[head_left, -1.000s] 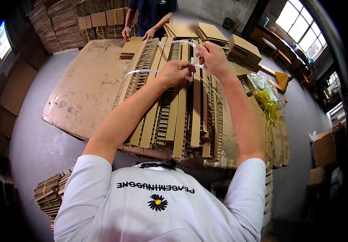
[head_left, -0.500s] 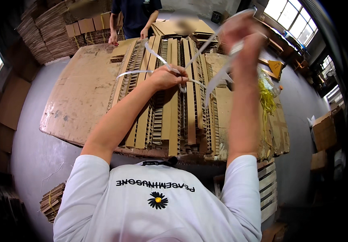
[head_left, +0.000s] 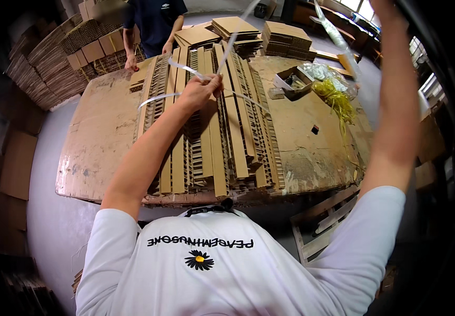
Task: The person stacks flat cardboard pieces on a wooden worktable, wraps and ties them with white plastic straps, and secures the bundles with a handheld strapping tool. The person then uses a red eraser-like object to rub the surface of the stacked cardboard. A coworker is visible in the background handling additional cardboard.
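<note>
My left hand [head_left: 202, 92] is closed on a white plastic strap [head_left: 229, 50] over the middle of a bundle of honeycomb cardboard strips [head_left: 214, 168]. The strap lies across the bundle, with a loose end curling up beyond my fingers. One length rises steeply from my hand and leaves the top of the view. My right arm [head_left: 396, 116] is raised high at the far right, and my right hand [head_left: 385, 9] is cut off by the upper edge, so its fingers are hidden. Another white length [head_left: 335, 37], blurred, hangs left of it.
The bundle lies on a worn cardboard-covered table [head_left: 96, 131]. An open box [head_left: 293, 84], yellow twine [head_left: 335, 102] and a small dark object [head_left: 315, 129] are on its right. Cardboard stacks [head_left: 288, 39] stand at the back. A co-worker [head_left: 154, 23] stands at the far side, hands by the bundle.
My right arm has swung up and outward to the right, drawing the strap higher. My left hand stays closed on the strap over the bundle. The view has shifted, showing more of the table's right side.
</note>
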Demonstrator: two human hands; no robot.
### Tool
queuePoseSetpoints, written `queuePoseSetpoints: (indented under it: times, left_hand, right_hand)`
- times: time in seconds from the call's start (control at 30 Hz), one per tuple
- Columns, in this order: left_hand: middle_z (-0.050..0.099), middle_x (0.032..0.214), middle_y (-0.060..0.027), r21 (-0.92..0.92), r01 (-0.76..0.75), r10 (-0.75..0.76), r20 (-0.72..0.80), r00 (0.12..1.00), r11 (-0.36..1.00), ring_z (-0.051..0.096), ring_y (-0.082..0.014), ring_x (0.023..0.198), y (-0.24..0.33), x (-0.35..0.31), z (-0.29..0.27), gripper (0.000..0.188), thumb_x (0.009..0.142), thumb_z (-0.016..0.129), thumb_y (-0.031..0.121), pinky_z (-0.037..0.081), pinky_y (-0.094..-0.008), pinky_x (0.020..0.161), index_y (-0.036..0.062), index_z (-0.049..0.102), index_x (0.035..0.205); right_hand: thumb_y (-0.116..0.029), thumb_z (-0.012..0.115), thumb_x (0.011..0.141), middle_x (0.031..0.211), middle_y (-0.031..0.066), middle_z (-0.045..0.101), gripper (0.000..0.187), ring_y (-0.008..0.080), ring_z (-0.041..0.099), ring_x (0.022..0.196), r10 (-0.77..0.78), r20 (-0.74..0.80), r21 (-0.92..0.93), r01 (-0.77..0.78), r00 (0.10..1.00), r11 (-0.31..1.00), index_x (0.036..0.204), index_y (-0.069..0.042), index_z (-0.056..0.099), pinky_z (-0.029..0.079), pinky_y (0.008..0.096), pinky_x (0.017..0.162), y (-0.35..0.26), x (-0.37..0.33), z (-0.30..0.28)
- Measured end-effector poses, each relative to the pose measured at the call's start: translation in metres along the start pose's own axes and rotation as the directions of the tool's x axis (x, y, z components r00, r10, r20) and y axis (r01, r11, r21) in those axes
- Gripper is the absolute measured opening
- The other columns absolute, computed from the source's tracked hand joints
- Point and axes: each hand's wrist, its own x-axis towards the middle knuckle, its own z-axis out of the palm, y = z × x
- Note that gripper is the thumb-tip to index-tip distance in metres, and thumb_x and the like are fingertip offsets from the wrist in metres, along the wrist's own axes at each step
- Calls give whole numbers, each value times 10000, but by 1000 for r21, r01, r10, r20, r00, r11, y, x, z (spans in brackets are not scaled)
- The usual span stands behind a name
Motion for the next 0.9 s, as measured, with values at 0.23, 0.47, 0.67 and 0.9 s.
queuePoseSetpoints:
  times: [0.23,0.47,0.67,0.9]
  left_hand:
    - [586,645,-9,91,-38,35,34,999,995,509,-90,589,-3,13,6,383,1012,495,285,413,-239,569,21,654,786]
    - [534,649,40,97,10,-20,109,994,995,372,-23,536,-3,12,-1,313,1012,501,257,272,-199,491,32,665,871]
    - [471,671,51,156,30,-42,74,996,987,363,-39,549,12,10,8,356,1031,445,298,298,-206,500,5,626,1118]
    - [417,575,11,381,67,-23,-119,993,922,393,-96,541,19,10,10,586,993,408,526,337,-265,526,3,667,949]
  right_hand:
    - [-134,552,931,1046,164,675,341,256,654,950,681,545,-517,-444,488,732,1242,5,579,526,337,834,118,-303,-17]
    - [-205,635,847,848,174,657,167,377,624,809,238,622,-403,44,745,914,920,-56,657,503,451,714,116,-371,82]
    - [-231,634,850,809,197,644,201,385,628,784,193,572,-337,14,797,941,873,-31,635,498,456,685,110,-363,74]
    - [-159,633,890,773,56,665,169,155,607,698,369,560,-118,-369,742,922,889,4,676,486,301,621,115,-363,61]
